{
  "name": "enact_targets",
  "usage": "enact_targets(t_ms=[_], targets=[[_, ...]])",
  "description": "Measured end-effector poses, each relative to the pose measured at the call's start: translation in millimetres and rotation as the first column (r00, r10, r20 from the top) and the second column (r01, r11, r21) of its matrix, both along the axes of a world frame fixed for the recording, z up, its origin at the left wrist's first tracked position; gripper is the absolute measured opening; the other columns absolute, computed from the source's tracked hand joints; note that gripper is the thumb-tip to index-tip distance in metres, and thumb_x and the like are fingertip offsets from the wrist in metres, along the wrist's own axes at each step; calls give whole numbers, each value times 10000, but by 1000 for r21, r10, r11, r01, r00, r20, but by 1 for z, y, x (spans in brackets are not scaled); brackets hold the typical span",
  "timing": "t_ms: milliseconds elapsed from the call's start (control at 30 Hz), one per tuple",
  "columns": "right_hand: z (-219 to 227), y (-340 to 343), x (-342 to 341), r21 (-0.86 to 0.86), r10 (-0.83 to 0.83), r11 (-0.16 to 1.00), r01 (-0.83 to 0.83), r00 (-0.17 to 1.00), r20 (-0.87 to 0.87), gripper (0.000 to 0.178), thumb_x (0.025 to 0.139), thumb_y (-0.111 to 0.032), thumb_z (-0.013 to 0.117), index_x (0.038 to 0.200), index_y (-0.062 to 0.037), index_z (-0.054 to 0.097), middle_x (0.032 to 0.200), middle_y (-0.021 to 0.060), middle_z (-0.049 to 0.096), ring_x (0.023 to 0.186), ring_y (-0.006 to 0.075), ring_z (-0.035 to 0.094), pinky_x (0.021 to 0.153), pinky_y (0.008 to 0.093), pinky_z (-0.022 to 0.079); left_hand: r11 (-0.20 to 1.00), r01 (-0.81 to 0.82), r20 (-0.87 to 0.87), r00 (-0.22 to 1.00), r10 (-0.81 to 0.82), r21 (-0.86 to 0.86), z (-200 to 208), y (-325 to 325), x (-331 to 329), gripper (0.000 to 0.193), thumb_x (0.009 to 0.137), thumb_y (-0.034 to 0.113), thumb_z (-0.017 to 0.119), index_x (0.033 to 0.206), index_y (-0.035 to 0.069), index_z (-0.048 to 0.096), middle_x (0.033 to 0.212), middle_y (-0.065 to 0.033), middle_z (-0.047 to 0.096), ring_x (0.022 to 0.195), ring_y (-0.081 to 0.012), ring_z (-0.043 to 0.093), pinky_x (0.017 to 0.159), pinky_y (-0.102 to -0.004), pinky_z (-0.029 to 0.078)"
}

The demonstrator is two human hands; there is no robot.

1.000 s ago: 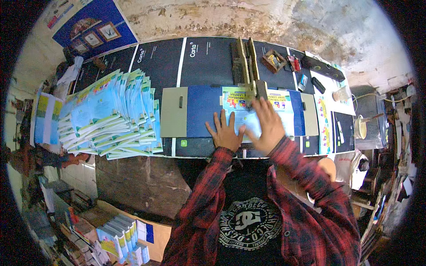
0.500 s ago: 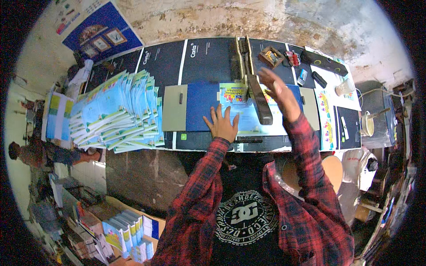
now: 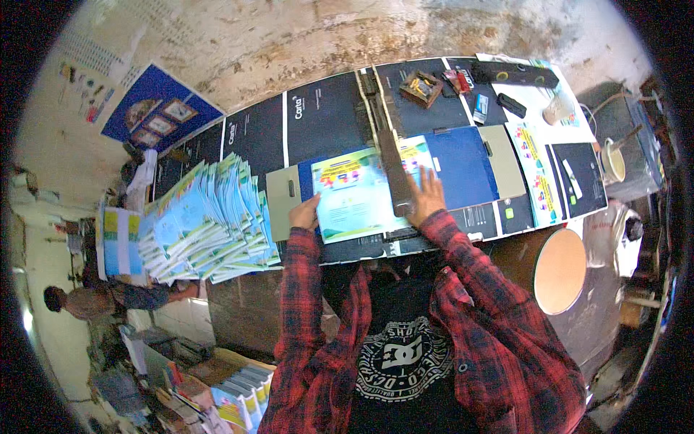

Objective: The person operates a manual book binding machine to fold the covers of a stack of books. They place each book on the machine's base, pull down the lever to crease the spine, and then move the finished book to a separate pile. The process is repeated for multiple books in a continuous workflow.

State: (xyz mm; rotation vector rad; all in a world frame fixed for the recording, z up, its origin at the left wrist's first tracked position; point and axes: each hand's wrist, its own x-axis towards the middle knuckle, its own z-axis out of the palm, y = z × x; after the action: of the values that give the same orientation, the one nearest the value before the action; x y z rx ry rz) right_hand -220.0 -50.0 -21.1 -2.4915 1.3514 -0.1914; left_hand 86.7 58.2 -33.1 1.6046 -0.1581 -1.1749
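A printed cover sheet in light blue, yellow and white lies across a blue board, passing under the dark bar of what looks like a long-arm stapler. At the sheet's left edge, my left hand has its fingers closed, gripping that edge; the fingertips are partly hidden. Just right of the bar's near end, my right hand lies with fingers spread on the sheet's right part, touching nothing else that I can make out. Grey panels border the board.
Left of the board is a fanned heap of printed booklets. At the back right sit a small wooden box, a black case and a cup. A round stool stands below the table's right side. Another person is far left.
The sheet has shifted left under the bar. My left hand went from lying flat on it to its left edge; my right hand came down from beside the bar. The whole view has tilted.
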Motion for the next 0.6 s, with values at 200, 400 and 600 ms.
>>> enact_targets(t_ms=[200,400,600], targets=[[0,4,26,-9,4,1000,-3,998,65,897,811,-565,610,1497,-105,259,1554,255,119,1436,450,83,1147,563,129,981,-7,67,998,-6,195,30,2,9,251,852,228,727,955,11,653,870,-55,691,686,-128,652,605,-272,552],[4,-6,2,1,-79,997,79,994,82,847,838,-611,554,1499,-162,274,1578,123,165,1451,372,116,1156,554,100,991,48,32,998,-52,125,25,-4,-4,292,872,283,704,1025,40,651,833,-15,678,664,-99,631,591,-241,524],[11,-6,2,-18,-87,996,87,996,24,827,834,-610,559,1492,-186,291,1565,93,228,1443,366,157,1143,588,99,982,136,988,64,-142,133,22,-6,-49,504,845,319,688,1199,-20,573,1235,-171,577,1108,-319,554,951,-456,431]])
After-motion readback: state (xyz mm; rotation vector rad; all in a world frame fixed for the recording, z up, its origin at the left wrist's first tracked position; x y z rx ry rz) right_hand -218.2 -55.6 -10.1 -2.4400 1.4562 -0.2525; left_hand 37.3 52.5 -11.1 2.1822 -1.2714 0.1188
